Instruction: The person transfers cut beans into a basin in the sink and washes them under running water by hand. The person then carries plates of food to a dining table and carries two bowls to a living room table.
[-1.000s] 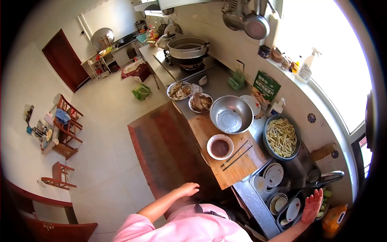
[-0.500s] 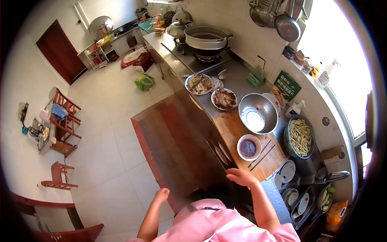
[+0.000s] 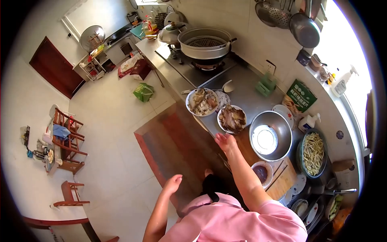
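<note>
My right hand [image 3: 225,142] is at the counter's edge, just below a bowl of dark cooked meat [image 3: 231,119]; its fingers are apart and hold nothing. My left hand [image 3: 173,183] hangs over the floor mat, fingers curled together, with nothing visible in it. Left of the meat stands a bowl of mixed food [image 3: 202,102]. Beside my right forearm are a large steel bowl [image 3: 271,135], a bowl of brown sauce [image 3: 261,174] and two dark chopsticks [image 3: 277,174] on a wooden board [image 3: 284,183].
A steamer pot [image 3: 204,43] sits on the stove, with a spatula [image 3: 227,86] nearby. To the right are a basin of pale strips [image 3: 313,154], a green box [image 3: 300,97] and a sink with plates [image 3: 300,206]. A green bag [image 3: 143,92] lies on the floor.
My right hand has moved from over the sink, past the board, to the meat bowl. My left hand stays low over the mat. The view has shifted along the counter toward the stove.
</note>
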### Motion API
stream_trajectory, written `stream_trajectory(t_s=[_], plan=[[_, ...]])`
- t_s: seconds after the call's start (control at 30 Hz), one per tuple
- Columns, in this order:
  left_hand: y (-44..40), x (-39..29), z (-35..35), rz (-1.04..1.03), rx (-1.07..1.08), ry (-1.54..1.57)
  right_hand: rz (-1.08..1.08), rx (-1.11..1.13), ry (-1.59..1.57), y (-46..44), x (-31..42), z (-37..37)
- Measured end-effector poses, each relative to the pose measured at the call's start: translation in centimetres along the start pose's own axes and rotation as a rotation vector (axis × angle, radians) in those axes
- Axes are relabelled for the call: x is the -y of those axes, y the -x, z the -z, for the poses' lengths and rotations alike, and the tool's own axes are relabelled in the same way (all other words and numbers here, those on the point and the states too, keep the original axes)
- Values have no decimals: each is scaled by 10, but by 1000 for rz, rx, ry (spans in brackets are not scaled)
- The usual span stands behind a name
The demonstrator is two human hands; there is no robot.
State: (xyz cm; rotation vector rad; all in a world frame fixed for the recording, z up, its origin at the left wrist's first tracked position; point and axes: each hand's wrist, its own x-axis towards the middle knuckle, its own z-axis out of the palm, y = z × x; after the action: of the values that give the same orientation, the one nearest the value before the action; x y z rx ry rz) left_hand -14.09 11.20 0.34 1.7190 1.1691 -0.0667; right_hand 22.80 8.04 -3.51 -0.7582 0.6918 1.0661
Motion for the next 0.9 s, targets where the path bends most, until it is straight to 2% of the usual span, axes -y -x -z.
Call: stream_trajectory(t_s=[0.13,0.23,0.3,0.33,0.4,0.5,0.57,0.67,0.8,0.87,0.9], plan=[[-81,-76,17,-73,49,150,14,-75,-15,-17,13,-16],[-154,-108,20,-109,-6,340,26,-102,-36,-25,14,-8],[-189,-143,27,5,18,472,51,-127,-14,-26,10,-7],[-212,-151,27,-3,27,473,57,-150,0,-24,11,-11],[-256,-164,22,123,-19,717,61,-160,-11,-29,10,-9],[-309,-170,9,138,9,814,101,-176,46,-19,8,-9],[-326,-178,3,125,64,974,112,-188,42,-7,14,-9],[-325,-188,5,212,42,954,145,-205,135,8,11,-6],[-331,-183,0,-11,-61,857,207,-188,246,24,15,6],[-329,-178,0,0,-95,954,164,-32,254,23,27,26],[-329,-175,1,-1,-107,885,171,22,350,25,37,31]])
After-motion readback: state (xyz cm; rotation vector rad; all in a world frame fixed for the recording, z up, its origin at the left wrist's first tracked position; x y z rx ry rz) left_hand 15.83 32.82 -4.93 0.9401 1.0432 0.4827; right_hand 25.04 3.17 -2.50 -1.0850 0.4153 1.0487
